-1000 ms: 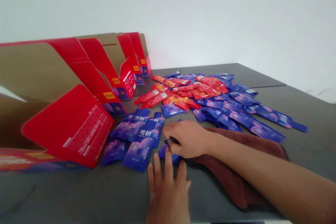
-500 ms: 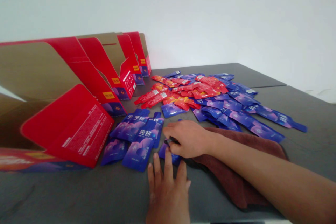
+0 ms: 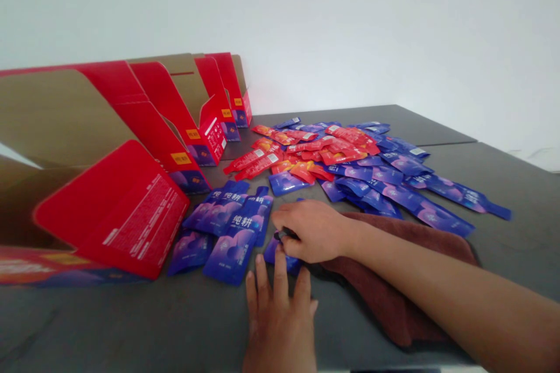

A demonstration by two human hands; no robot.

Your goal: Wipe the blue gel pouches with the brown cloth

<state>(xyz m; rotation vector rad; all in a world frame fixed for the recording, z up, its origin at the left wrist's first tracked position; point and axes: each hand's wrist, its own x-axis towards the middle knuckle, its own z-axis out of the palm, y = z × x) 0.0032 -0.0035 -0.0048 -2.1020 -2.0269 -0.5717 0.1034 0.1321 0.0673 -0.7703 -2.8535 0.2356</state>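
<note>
My left hand [image 3: 280, 317] lies flat with its fingers spread. Its fingertips reach the lower edge of a blue-purple sachet [image 3: 275, 256] on the table. My right hand [image 3: 312, 231] is closed over that same sachet, hiding much of it. A small black thing [image 3: 286, 234] pokes out between its curled fingers; I cannot make out its kind. A brown cloth [image 3: 406, 285] lies under my right forearm. Just left of my hands, several blue-purple sachets [image 3: 231, 250] overlap in a small group.
Open red cardboard boxes [image 3: 144, 215] stand in a row along the left. A wide heap of red sachets [image 3: 345, 143] and blue sachets [image 3: 402, 163] spreads across the back of the dark grey table [image 3: 131, 326]. Behind it is a pale wall [image 3: 328, 29].
</note>
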